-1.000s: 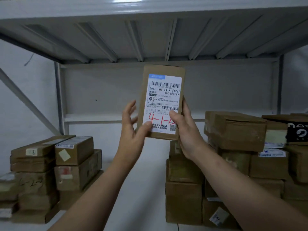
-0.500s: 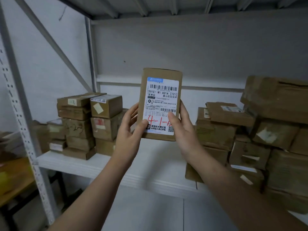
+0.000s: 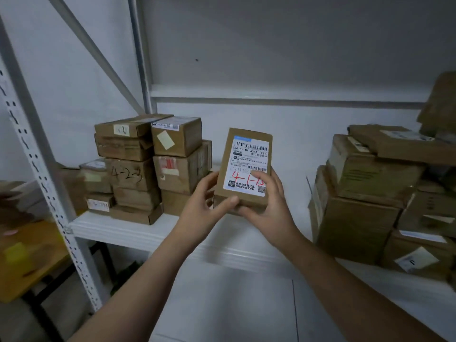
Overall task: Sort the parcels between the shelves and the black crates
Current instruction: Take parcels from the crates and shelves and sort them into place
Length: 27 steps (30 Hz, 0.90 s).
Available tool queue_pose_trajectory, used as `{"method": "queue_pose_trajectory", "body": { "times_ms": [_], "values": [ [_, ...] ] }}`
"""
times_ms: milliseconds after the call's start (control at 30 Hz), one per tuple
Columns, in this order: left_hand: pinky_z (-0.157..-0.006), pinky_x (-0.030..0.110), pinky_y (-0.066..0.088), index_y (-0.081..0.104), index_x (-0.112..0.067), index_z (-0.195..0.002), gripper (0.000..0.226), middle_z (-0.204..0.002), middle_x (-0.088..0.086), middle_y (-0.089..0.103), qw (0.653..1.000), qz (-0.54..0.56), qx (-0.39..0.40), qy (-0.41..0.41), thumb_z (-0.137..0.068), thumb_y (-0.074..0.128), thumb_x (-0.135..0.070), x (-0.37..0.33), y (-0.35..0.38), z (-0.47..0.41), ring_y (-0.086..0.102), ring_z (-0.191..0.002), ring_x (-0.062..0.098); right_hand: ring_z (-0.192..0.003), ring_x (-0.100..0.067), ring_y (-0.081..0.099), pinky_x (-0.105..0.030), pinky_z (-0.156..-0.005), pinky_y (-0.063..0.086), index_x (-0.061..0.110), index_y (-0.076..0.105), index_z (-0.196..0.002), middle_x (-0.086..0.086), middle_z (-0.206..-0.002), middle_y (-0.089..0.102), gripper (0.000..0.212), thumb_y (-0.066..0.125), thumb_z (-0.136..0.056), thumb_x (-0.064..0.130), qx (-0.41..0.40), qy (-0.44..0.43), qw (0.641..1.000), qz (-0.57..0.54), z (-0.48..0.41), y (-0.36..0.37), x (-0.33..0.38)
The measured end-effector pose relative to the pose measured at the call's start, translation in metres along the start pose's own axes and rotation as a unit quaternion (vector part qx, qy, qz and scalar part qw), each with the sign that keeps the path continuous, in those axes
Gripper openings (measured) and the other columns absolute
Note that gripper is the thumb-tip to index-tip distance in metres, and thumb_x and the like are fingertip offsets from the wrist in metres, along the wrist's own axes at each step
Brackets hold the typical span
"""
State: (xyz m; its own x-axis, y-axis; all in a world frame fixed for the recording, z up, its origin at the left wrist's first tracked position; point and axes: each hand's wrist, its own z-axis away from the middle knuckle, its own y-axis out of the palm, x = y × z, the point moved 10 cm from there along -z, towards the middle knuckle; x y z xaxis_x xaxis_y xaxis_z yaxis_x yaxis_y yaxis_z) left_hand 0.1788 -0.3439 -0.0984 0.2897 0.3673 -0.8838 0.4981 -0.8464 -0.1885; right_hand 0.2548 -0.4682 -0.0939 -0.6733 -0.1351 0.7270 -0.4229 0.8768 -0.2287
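Note:
A small brown cardboard parcel (image 3: 244,154) with a white shipping label and red handwriting stands upright in both my hands, above the white shelf (image 3: 138,233). My left hand (image 3: 204,208) grips its lower left corner, thumb across the bottom edge. My right hand (image 3: 269,206) holds the lower right side, thumb pressed on the label. The parcel hangs in the gap between two stacks of boxes. No black crate is in view.
A stack of brown parcels (image 3: 148,166) fills the shelf's left part, one marked 4-2-3. Larger boxes (image 3: 370,193) are piled on the right. A perforated grey upright (image 3: 42,174) stands at left, with a yellow-brown table (image 3: 27,255) beyond it.
The parcel and both hands came down from in front of the upper shelf to the level of the white shelf. My view tilted downward and shifted left.

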Motion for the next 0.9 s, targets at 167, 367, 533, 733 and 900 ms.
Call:
{"method": "queue_pose_trajectory", "body": {
  "times_ms": [167, 367, 533, 733, 900],
  "values": [
    [-0.089, 0.021, 0.052, 0.044, -0.033, -0.129, 0.055, -0.120, -0.022, 0.057, 0.994, -0.091, -0.032, 0.041, -0.087, 0.066, -0.006, 0.038, -0.032, -0.007, 0.056, -0.108, -0.007, -0.115, -0.010, 0.056, -0.034, -0.096, 0.049, 0.033, 0.048, -0.123, 0.005, -0.132, 0.056, 0.057, 0.079, -0.077, 0.021, -0.049, 0.067, 0.993, 0.081, -0.001, 0.023, -0.038],
    [-0.088, 0.028, 0.050, 0.048, -0.020, -0.133, 0.045, -0.127, 0.000, 0.049, 0.965, -0.259, -0.011, 0.047, -0.091, 0.060, -0.011, 0.082, -0.035, -0.023, 0.056, -0.102, 0.011, -0.115, -0.016, 0.055, -0.024, -0.091, 0.042, 0.022, 0.052, -0.129, 0.003, -0.131, 0.057, 0.055, 0.075, -0.079, 0.028, -0.086, 0.123, 0.963, 0.224, 0.002, 0.048, -0.073],
    [-0.083, 0.034, 0.047, 0.049, -0.017, -0.133, 0.042, -0.127, 0.006, 0.047, 0.927, -0.370, 0.048, 0.052, -0.092, 0.056, -0.013, 0.103, -0.037, -0.026, 0.054, -0.106, 0.025, -0.113, -0.020, 0.052, -0.025, -0.085, 0.041, 0.022, 0.047, -0.133, 0.000, -0.131, 0.045, 0.054, 0.070, -0.085, 0.030, -0.069, 0.154, 0.949, 0.267, 0.005, 0.069, -0.104],
    [-0.083, 0.033, 0.047, 0.055, -0.013, -0.126, 0.038, -0.120, 0.008, 0.052, 0.922, -0.372, 0.053, 0.098, -0.088, 0.059, -0.011, 0.097, -0.052, -0.020, 0.054, -0.105, 0.026, -0.117, -0.025, 0.048, -0.041, -0.090, 0.049, 0.026, 0.042, -0.136, -0.004, -0.130, 0.040, 0.053, 0.063, -0.089, 0.037, -0.030, 0.151, 0.935, 0.320, -0.001, 0.078, -0.109],
    [-0.084, 0.031, 0.047, 0.059, -0.011, -0.118, 0.029, -0.116, 0.006, 0.057, 0.924, -0.339, 0.043, 0.168, -0.090, 0.059, -0.012, 0.066, -0.044, -0.022, 0.056, -0.105, 0.023, -0.120, -0.022, 0.043, -0.039, -0.088, 0.047, 0.018, 0.048, -0.134, -0.004, -0.133, 0.046, 0.044, 0.057, -0.092, 0.030, -0.042, 0.090, 0.919, 0.381, -0.009, 0.057, -0.064]
  ]
}}
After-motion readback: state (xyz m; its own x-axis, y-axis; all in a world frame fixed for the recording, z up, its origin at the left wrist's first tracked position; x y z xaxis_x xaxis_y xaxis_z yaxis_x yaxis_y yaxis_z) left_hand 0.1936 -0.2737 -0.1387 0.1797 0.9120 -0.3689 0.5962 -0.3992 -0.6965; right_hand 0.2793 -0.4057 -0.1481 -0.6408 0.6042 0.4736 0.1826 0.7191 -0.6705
